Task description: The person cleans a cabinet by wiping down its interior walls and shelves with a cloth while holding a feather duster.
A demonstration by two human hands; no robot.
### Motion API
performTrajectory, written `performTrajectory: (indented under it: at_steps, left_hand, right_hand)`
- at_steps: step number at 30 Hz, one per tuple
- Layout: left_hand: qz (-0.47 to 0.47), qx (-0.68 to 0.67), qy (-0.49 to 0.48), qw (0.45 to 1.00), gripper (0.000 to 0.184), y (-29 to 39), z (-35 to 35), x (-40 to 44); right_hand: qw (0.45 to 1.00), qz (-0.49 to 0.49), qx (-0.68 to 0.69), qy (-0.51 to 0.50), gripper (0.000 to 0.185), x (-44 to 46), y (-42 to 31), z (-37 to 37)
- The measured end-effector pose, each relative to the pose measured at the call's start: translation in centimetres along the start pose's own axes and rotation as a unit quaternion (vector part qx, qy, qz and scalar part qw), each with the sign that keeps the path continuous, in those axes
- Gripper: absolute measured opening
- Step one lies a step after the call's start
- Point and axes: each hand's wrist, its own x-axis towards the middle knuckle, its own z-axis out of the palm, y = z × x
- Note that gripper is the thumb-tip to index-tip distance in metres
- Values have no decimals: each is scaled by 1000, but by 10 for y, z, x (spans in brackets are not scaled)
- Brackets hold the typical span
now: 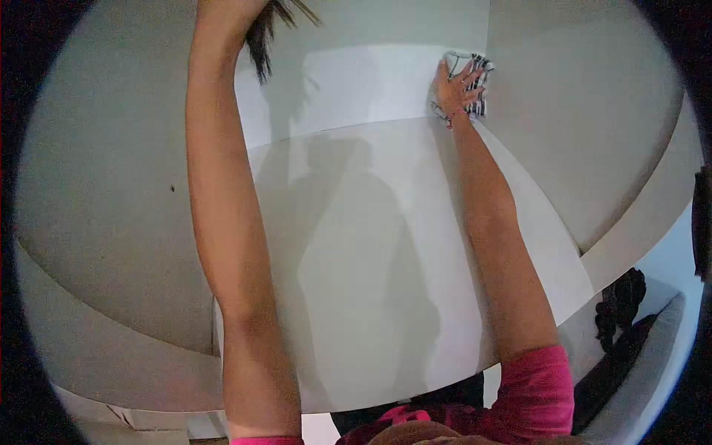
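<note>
My right hand (456, 93) presses a black-and-white patterned cloth (480, 74) against the pale back panel (371, 85), near the right corner of a white compartment. Its fingers are spread over the bunched cloth, and a thin reddish bracelet circles the wrist. At the top left, my left hand (233, 9) is raised and mostly cut off by the frame's edge, so its fingers are hidden. Right beside it hangs a tuft of dark, bristly strands (259, 44), with a few thin brownish ones; whether the hand holds it does not show.
Side panels stand at the left (111, 170) and right (586, 126) of the white base surface (363, 245). The compartment's front edge runs close to my body. Outside at the lower right are a dark bundled thing (621, 300) and a grey padded edge (649, 356).
</note>
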Motion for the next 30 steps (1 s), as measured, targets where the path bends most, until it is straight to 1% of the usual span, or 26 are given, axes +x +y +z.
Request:
performTrajectory:
  at_steps: [1,2,3,4,5,6,7,8,10,11,12,14,15,16,17,18,20,22,24,25,26,27,28,29,30]
  left_hand:
    - [-8,7,-21,1000,30,-1,-2,2]
    - [-12,11,-40,999,30,-1,-4,5]
    - [-13,9,-38,999,30,-2,-4,5]
    - [-31,19,-40,999,29,0,5,-2]
    - [-41,23,-38,998,28,2,2,1]
    - [-35,19,-32,999,28,0,2,3]
    - [-6,6,0,1000,28,-4,6,4]
    - [21,-9,30,999,28,-8,11,4]
    - [-1,-30,19,999,30,-14,17,13]
    - [-21,-38,6,999,32,-17,20,16]
    - [-27,-37,4,999,32,-23,24,15]
    - [31,6,-27,999,37,-23,23,11]
    - [33,8,-24,999,37,-40,26,23]
    - [70,14,-28,997,38,-71,31,43]
    - [108,21,-31,993,38,-87,31,57]
    - [113,27,-27,993,38,-83,29,57]
    - [66,54,-15,996,37,-75,23,52]
    - [65,69,0,995,37,-69,20,52]
    - [62,78,14,995,36,-64,16,53]
    - [67,60,7,996,36,-64,17,51]
    - [71,43,1,997,36,-64,18,50]
    - [70,43,1,997,36,-55,19,45]
    - [49,19,-10,999,36,-42,20,34]
    - [31,-6,-18,999,37,-30,20,24]
    - [31,-4,-17,999,37,-22,20,17]
  right_hand:
    - [999,15,32,8,98,-1,2,-2]
    - [999,11,31,9,98,3,-1,-1]
    - [1000,25,17,4,96,8,-7,3]
    - [999,43,1,-4,95,16,3,7]
    - [998,-34,-47,14,94,26,-3,11]
    - [998,-40,-44,20,94,34,-5,12]
    - [982,-174,-68,-27,94,35,-13,7]
    - [945,-303,-96,-76,94,34,-18,0]
    - [901,-399,-144,-91,96,27,-19,-5]
    - [896,-398,-180,-85,97,30,-20,-3]
    - [895,-397,-181,-91,97,37,-16,-4]
    - [894,-401,-192,-52,96,60,-26,-8]
    - [906,-373,-200,-23,96,77,-35,-8]
    - [906,-375,-195,-20,96,93,-43,-13]
    - [935,-333,-122,-9,97,107,-58,-21]
    - [956,-290,-46,0,98,115,-69,-25]
    - [961,-275,-34,14,96,118,-83,-28]
    - [965,-260,-31,24,95,111,-79,-28]
    - [910,-371,-180,37,92,105,-66,-21]
    - [877,-434,-203,37,86,108,-58,-28]
    - [877,-433,-203,34,86,121,-54,-34]
    - [861,-453,-229,38,85,142,-52,-39]
    - [844,-471,-253,40,84,150,-51,-42]
    - [866,-447,-205,88,80,141,-66,-46]
    - [866,-448,-203,87,80,134,-85,-49]
